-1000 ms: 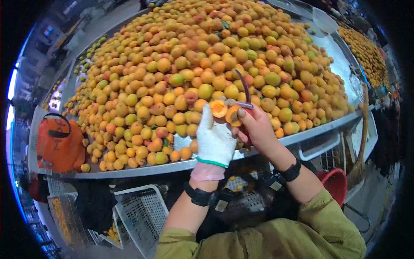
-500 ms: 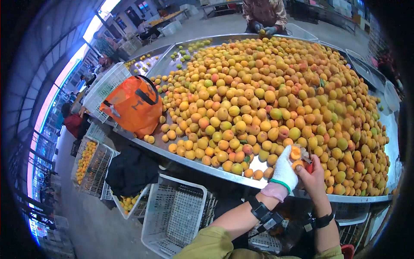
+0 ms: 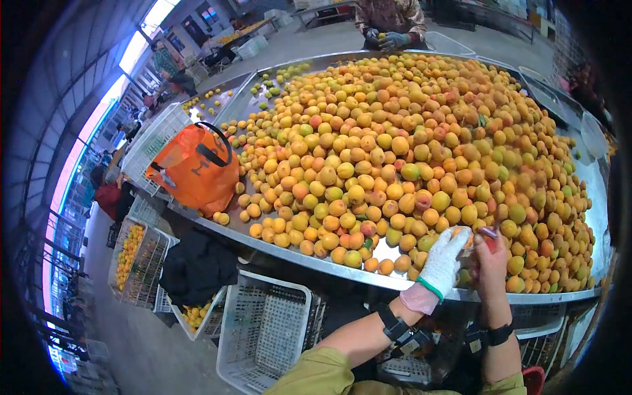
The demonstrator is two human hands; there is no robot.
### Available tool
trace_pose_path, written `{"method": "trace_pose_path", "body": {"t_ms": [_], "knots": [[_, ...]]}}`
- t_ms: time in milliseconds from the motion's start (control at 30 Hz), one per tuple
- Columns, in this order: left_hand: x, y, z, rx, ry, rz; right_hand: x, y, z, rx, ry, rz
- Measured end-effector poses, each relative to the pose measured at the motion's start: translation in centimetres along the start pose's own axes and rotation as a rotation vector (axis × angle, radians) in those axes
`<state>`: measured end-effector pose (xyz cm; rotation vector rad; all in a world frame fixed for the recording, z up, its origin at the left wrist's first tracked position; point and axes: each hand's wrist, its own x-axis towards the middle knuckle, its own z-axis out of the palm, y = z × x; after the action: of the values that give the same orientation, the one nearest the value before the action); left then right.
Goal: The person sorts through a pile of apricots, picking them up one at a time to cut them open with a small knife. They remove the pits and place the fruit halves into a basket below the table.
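Observation:
In a white knit glove with a green-edged cuff, my left hand [image 3: 445, 259] closes around an apricot [image 3: 468, 243], of which a small orange part shows between the fingers. My bare right hand [image 3: 492, 268] is right beside it, fingers wrapped around a small knife [image 3: 488, 233] with a red handle. The blade is hidden or too blurred to make out. Both hands are above the near edge of a metal table [image 3: 316, 262], which bears a large heap of apricots [image 3: 395, 151], yellow to orange with some greenish ones.
An orange bag [image 3: 197, 171] stands on the table's left side. Below the near edge is a white plastic crate [image 3: 263, 329]; dark cloth [image 3: 199, 266] covers part of another crate holding apricots. Across the table, a person in gloves [image 3: 394, 41] handles fruit.
The cut orange flesh and the blade, visible earlier between my hands, are now mostly covered. My right hand has turned and drawn against the left. The whole view has shifted slightly.

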<state>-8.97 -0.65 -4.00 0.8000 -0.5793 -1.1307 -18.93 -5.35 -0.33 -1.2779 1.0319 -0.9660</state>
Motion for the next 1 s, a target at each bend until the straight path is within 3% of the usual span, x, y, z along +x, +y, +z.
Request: {"method": "trace_pose_path", "body": {"t_ms": [67,233,300,367,500,600,667,700,733,767,800,867,900,1000], "knots": [[0.2,2.3,-0.1,-0.224,0.116,-0.411,-0.1,-1.4,-0.9,0.187,0.097,0.120],[-0.8,1.9,0.6,-0.113,0.100,-0.473,1.5,-1.8,-2.6,0.587,0.141,-0.049],[-0.9,1.8,0.4,-0.091,-0.049,-0.561,2.1,-2.0,-2.9,0.756,0.289,-0.049],[-0.8,1.8,0.5,-0.099,-0.074,-0.587,2.4,-1.4,-4.0,0.790,0.210,-0.091],[-1.1,1.9,1.0,-0.177,-0.111,-0.562,2.4,-1.9,-4.5,0.813,0.221,-0.136],[-1.2,1.7,0.5,-0.279,-0.087,-0.671,2.1,-2.8,-3.8,0.796,0.311,-0.145],[-1.5,-0.2,-0.7,1.009,-0.365,0.265,2.1,-2.5,-4.2,0.763,0.295,-0.164],[-1.9,-0.8,-0.8,0.474,-0.299,-0.106,1.9,-2.2,-4.9,0.731,0.203,-0.146],[-1.8,-1.7,-1.7,0.445,-0.310,-0.113,2.3,-2.1,-4.7,0.717,0.264,-0.163],[-1.9,1.0,-0.6,0.922,-0.359,0.024,2.5,-1.4,-5.0,0.750,0.193,-0.213],[-1.9,2.0,-0.1,1.066,-0.360,0.095,2.3,-1.6,-4.8,0.799,0.103,-0.252],[-1.4,1.6,1.3,-0.192,-0.043,-0.606,1.9,-2.5,-3.9,0.734,0.215,-0.269],[-1.2,1.7,1.9,-0.246,0.038,-0.668,2.0,-2.7,-4.0,0.719,0.212,-0.277],[-0.6,1.7,2.0,-0.292,0.011,-0.676,1.9,-2.9,-3.9,0.740,0.180,-0.268]]}}
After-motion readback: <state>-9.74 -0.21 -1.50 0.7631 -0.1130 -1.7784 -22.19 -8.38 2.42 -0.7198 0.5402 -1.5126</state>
